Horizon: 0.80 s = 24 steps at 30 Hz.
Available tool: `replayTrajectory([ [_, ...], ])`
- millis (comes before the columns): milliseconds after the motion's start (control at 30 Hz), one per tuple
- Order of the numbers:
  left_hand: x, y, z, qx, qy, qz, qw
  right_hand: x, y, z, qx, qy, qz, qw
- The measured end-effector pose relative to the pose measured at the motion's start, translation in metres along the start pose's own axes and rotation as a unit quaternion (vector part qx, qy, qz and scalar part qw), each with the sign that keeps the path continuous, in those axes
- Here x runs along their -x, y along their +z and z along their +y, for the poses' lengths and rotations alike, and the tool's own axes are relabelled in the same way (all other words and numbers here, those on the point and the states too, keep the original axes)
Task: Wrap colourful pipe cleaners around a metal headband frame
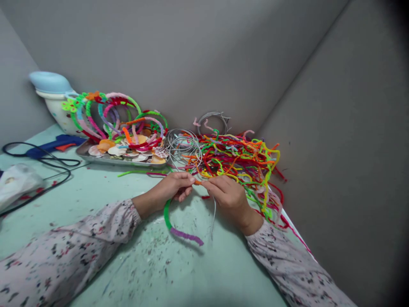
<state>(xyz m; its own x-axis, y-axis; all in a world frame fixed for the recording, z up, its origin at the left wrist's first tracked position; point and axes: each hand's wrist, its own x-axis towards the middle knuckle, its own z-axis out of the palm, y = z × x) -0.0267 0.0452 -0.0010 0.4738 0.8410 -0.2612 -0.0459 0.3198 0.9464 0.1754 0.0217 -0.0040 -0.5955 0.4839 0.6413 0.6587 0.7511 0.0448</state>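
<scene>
Speckly L sleeve [92, 238] and R sleeve [284, 260] are closest in the head view, over a pale green table [137, 277] w/ dark spots. L hand [175, 186] has its thumb & finger pinching one end of a small orange bit [197, 182]. R hand [228, 197] pinches the other end, so the hands are v. close together, over the middle of the table. Out from under the L hand comes a fuzzy strip [167, 215], green then purple, bent like a hook. It prob. joins the orange bit, but the L hand hides that spot. Thin bare wire [214, 217] hangs below the R hand (can't tell what its top is stuck to).

What could go wrong: if a pinch gets loose, the orange bit might spring undone, bc it looks bendy. If the wire swings, its tip might poke a finger. Pulling too hard could slide the colors apart.

Past the hands, a big messy pile of fuzzy sticks [236, 155] is just beside the R hand; a knuckle could drag some along. Wire loops [200, 151] sit next to it, near a metal tray [123, 162] w/ shells [117, 150] & bright hoops [83, 119]. Bumping that could tip hoops off. Far L, a black cord [68, 172] might snag a sleeve.
</scene>
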Motion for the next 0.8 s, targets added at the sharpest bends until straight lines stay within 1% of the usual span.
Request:
replayTrajectory([
  [133,-0.001,-0.001,-0.002,0.014,0.015,0.005,1.0,-0.002,0.005,-0.003,-0.074,0.109,0.028,0.991],
  [200,-0.001,-0.002,-0.003,0.02,0.023,0.014,0.999,-0.004,0.006,-0.004,-0.132,0.185,0.033,0.973],
  [233,-0.001,-0.001,-0.003,0.021,0.029,0.017,0.999,-0.005,0.007,-0.003,-0.167,0.231,0.032,0.958],
  [300,-0.001,-0.001,-0.003,0.015,0.041,0.024,0.999,-0.008,0.006,-0.002,-0.252,0.329,0.012,0.91],
  [333,-0.001,-0.001,-0.003,0.011,0.043,0.027,0.999,-0.01,0.006,-0.002,-0.303,0.373,-0.007,0.877],
  [400,-0.001,0.0,-0.003,0.002,0.041,0.033,0.999,-0.012,0.004,-0.001,-0.411,0.441,-0.046,0.797],
  [467,-0.001,0.001,-0.004,-0.006,0.04,0.036,0.999,-0.014,0.003,-0.002,-0.5,0.48,-0.073,0.717],
  [500,-0.001,0.001,-0.004,-0.009,0.042,0.037,0.998,-0.014,0.002,-0.002,-0.53,0.488,-0.08,0.689],
  [533,-0.001,0.001,-0.004,-0.012,0.044,0.036,0.998,-0.015,0.002,-0.003,-0.552,0.491,-0.085,0.669],
  [567,-0.001,0.001,-0.004,-0.015,0.045,0.036,0.998,-0.015,0.001,-0.004,-0.565,0.489,-0.091,0.658],
  [633,0.0,0.002,-0.004,-0.02,0.047,0.034,0.998,-0.015,0.001,-0.005,-0.579,0.483,-0.099,0.65],
  [700,0.0,0.002,-0.004,-0.024,0.048,0.034,0.998,-0.015,0.0,-0.007,-0.578,0.488,-0.094,0.647],
  [800,0.0,0.002,-0.004,-0.025,0.049,0.036,0.998,-0.017,0.001,-0.011,-0.56,0.505,-0.071,0.653],
])
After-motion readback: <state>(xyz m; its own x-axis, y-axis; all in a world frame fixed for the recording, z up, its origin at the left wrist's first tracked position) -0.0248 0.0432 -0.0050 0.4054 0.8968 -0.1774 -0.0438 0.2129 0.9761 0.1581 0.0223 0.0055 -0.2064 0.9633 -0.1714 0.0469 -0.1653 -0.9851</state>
